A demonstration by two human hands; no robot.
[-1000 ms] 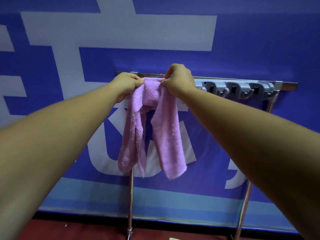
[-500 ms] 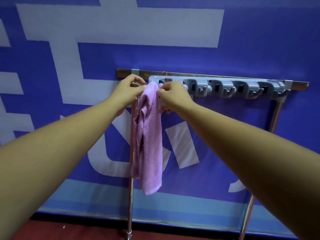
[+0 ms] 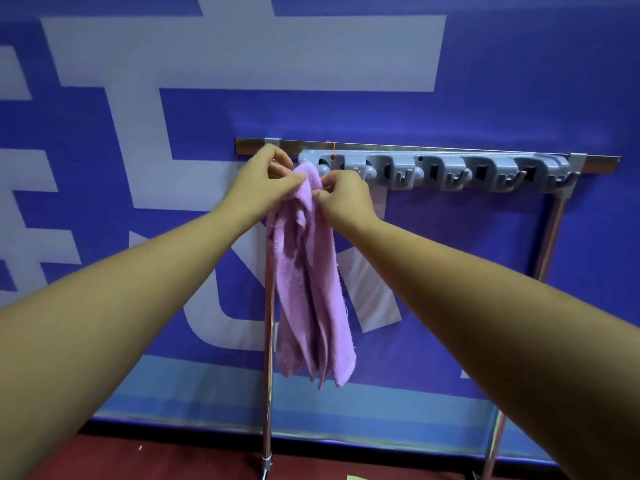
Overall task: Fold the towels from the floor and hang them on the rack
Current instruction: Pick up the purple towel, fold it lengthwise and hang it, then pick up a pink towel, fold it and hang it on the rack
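Purple terry towel (image 3: 311, 289): top bunched, pinched from both sides by left hand (image 3: 266, 188) and right hand (image 3: 346, 202), centre frame, at the left end of the grey plastic hook strip (image 3: 433, 168). One towel, hanging alongside the left steel upright (image 3: 266, 427). Two uprights. Four hooks (image 3: 403, 176) show right of the hands, open room there.

Head camera looks forward, slightly down, close to the rack (image 3: 433, 169).
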